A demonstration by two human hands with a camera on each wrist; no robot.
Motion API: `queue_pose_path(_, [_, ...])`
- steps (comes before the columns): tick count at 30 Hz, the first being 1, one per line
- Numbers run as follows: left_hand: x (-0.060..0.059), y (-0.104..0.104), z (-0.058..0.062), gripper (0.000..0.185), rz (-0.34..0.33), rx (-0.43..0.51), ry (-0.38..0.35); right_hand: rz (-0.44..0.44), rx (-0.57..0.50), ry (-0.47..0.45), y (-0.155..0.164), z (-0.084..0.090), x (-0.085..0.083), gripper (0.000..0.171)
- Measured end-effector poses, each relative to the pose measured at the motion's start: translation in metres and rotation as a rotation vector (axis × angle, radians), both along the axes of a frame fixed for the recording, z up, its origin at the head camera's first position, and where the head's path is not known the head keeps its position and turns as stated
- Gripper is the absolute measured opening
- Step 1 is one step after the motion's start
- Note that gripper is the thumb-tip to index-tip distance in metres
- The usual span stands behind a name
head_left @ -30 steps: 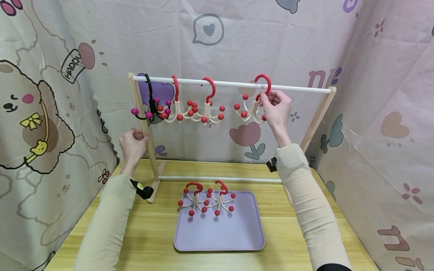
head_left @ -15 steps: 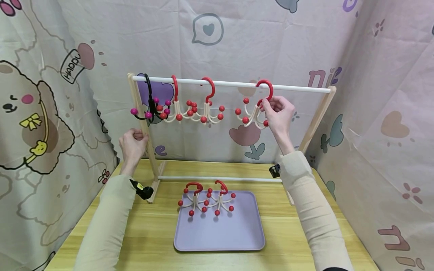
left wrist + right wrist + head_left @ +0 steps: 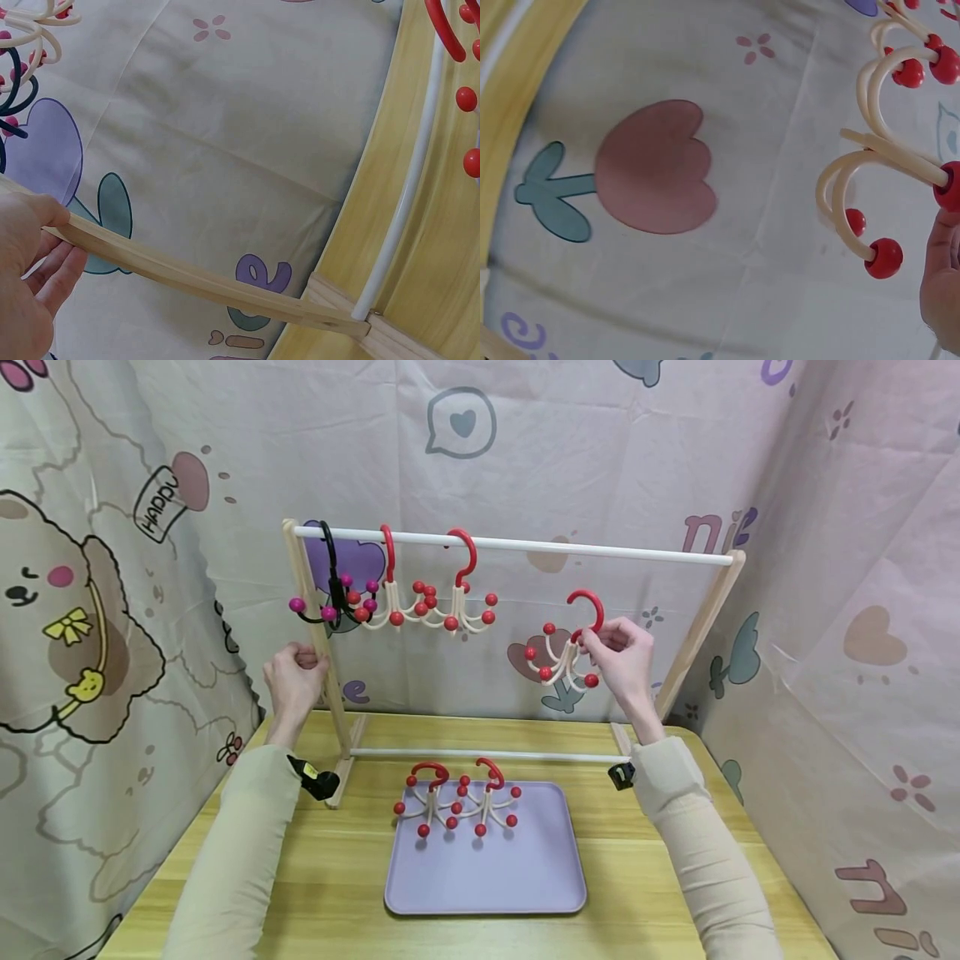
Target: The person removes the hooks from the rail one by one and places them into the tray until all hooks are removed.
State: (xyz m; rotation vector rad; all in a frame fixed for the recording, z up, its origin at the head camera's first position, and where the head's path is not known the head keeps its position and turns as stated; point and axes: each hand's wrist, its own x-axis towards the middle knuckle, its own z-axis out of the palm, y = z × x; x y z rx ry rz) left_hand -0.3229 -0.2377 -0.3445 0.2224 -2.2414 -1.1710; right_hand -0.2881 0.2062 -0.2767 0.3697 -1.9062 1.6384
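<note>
The wooden rack (image 3: 697,627) spans the surface (image 3: 660,893), its left post gripped by the left hand (image 3: 294,675). The lilac tray (image 3: 525,877) at 6 o'clock carries two hooks. Since a second ago the right hand (image 3: 624,653) has lifted the red hook (image 3: 568,643) off the rail (image 3: 600,551); its grip pinches it at 3 o'clock, below the rail.
</note>
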Motion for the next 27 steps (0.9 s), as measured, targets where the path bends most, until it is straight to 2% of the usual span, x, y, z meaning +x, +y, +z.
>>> queue_pose_path(4, [0.0,0.0,0.0,0.029,0.002,0.001,-0.003,0.018,0.005,-0.027,0.006,-0.024,-0.003,0.007])
queue_pose_path(11, [-0.001,-0.001,0.0,0.028,0.0,-0.003,-0.004,0.041,0.031,-0.082,0.008,-0.051,0.007,0.017])
queue_pose_path(21, [-0.001,-0.001,-0.001,0.027,0.0,-0.012,0.009,0.078,0.029,-0.151,0.011,-0.087,0.021,0.008])
queue_pose_path(27, [-0.002,-0.002,-0.002,0.027,0.001,-0.014,0.012,0.098,0.044,-0.18,0.012,-0.106,0.029,0.012])
